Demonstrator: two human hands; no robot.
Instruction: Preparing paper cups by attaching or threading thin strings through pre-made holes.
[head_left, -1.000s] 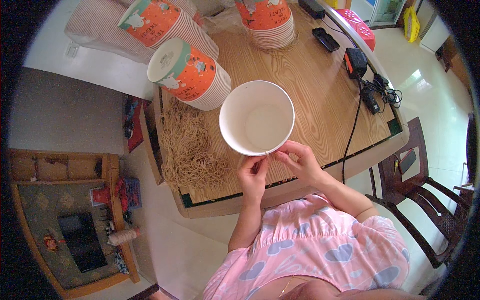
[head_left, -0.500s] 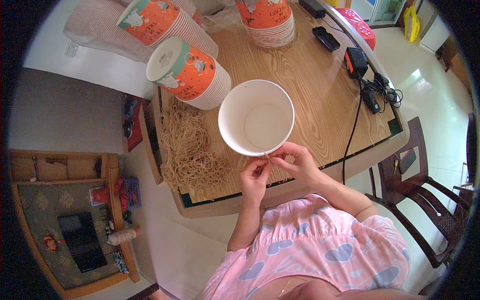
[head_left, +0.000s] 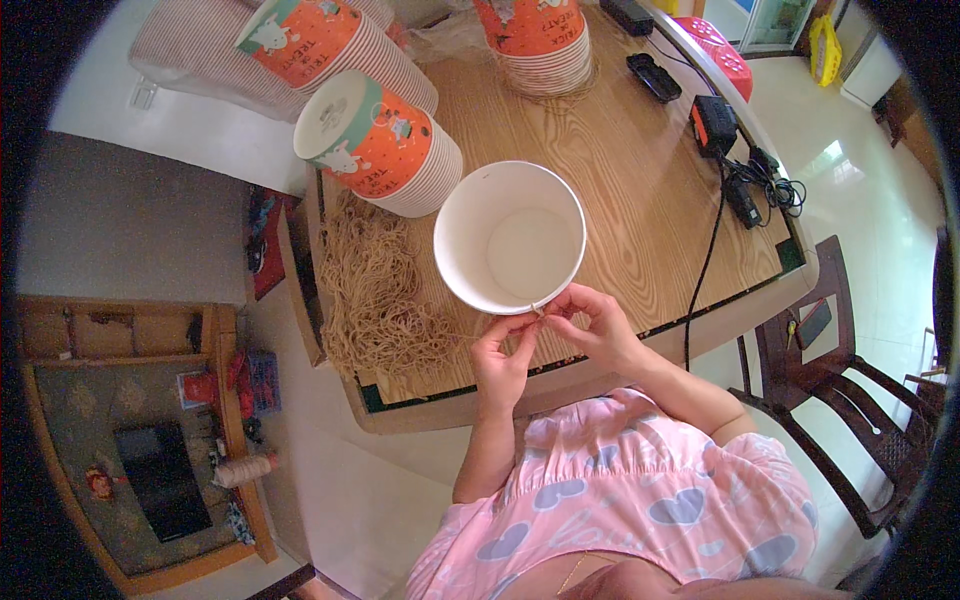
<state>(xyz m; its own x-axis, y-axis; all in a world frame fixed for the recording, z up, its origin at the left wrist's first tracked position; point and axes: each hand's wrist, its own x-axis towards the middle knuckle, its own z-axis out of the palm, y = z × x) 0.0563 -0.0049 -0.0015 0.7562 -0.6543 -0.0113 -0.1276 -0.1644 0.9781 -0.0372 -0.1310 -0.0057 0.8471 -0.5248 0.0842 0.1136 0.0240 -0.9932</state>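
Observation:
A white-lined paper bucket point(head_left: 510, 240) stands near the table's front edge with its mouth toward me. At its near rim a short end of tan twine point(head_left: 538, 309) shows between my fingertips. My left hand point(head_left: 503, 352) pinches this twine with thumb and forefinger just below the rim. Against the rim on the other side, my right hand point(head_left: 594, 325) is closed on the twine too, its fingers touching the bucket. Whether the twine passes through the bucket's wall is hidden by my fingers. Left of the bucket lies a loose heap of tan cords point(head_left: 385, 300).
Orange and green nested bucket stacks stand behind the heap point(head_left: 415, 165), farther back point(head_left: 330, 50) and at the table's far side point(head_left: 540, 60). To the right are a black tray point(head_left: 653, 78), an orange-black power box point(head_left: 711, 125) and cables. A dark wooden chair point(head_left: 810, 370) stands beside the table.
My left hand has moved slightly up and left, its thumb and forefinger now straighter. The bucket has shifted a little in place. My right hand stays at the rim.

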